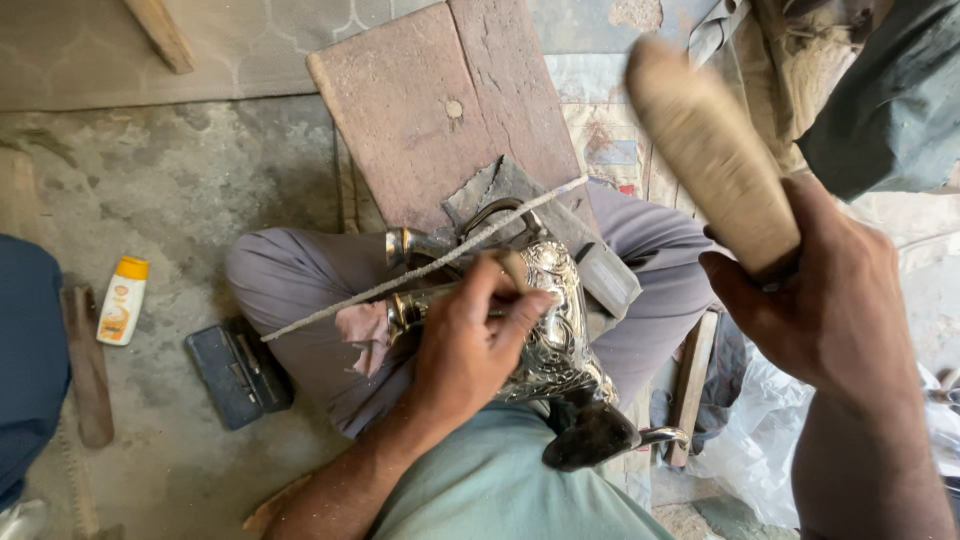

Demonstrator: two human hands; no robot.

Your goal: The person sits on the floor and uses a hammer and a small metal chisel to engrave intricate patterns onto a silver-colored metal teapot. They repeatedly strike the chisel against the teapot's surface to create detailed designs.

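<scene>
From my head camera, much is hard to read: the tip of the thin tool under my left hand (470,345) is hidden by my fingers, and the pale wooden mallet-like club (705,150) in my right hand (820,300) is blurred at its far end. My right forearm runs off the bottom edge. The embossed silver metal pot (555,330) lies on its side in my lap, across my grey trouser legs (300,290), partly covered by my left hand, which is closed on the small tool and pressed against the pot's decorated wall. My right hand is clenched round the club's handle, raised well apart from the pot (up and to its right). A worn reddish wooden board (440,100) lies beyond my knees; a white bottle with an orange cap (123,300) lies on the concrete floor (180,190).
</scene>
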